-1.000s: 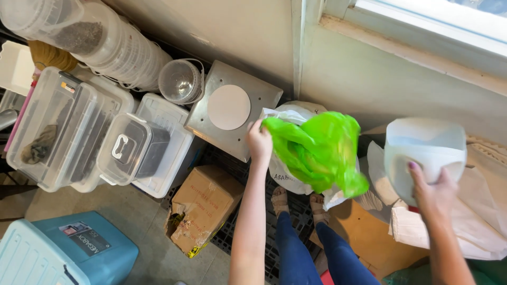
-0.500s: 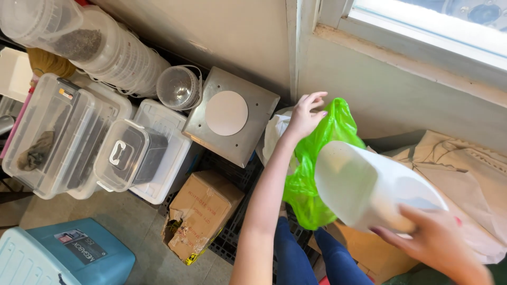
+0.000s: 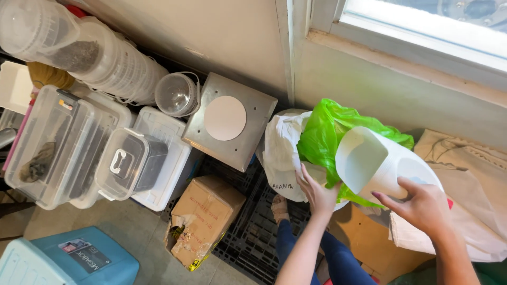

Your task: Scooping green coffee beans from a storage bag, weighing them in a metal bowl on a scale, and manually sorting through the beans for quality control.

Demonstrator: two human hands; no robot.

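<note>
Bare forearms, sleeveless hands (image 3: 317,194), dark blue trousers (image 3: 338,258)

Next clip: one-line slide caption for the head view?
Left hand grips the green plastic bag while right hand tilts a white cut-open plastic jug scoop toward it.

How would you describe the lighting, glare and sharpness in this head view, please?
Head view: daylight from the window washes out the sill; the white scoop in the right hand is bright but keeps its edges; the green bag at the left hand glows; everything looks sharp, with soft shadows.
</note>
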